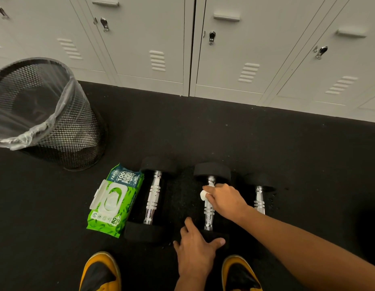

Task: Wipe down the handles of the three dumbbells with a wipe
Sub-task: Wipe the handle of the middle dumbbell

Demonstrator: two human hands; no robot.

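Note:
Three black dumbbells with chrome handles lie side by side on the dark floor: the left dumbbell (153,196), the middle dumbbell (209,215) and the right dumbbell (259,201). My right hand (225,199) presses a crumpled white wipe (203,195) around the upper part of the middle handle. My left hand (197,246) grips the near black head of the middle dumbbell. My right forearm hides the near end of the right dumbbell.
A green wipes pack (114,201) with its lid flipped open lies left of the dumbbells. A black mesh bin (56,127) with a clear liner stands at the far left. Grey lockers (203,49) line the back. My two yellow-and-black shoes (101,271) are at the bottom.

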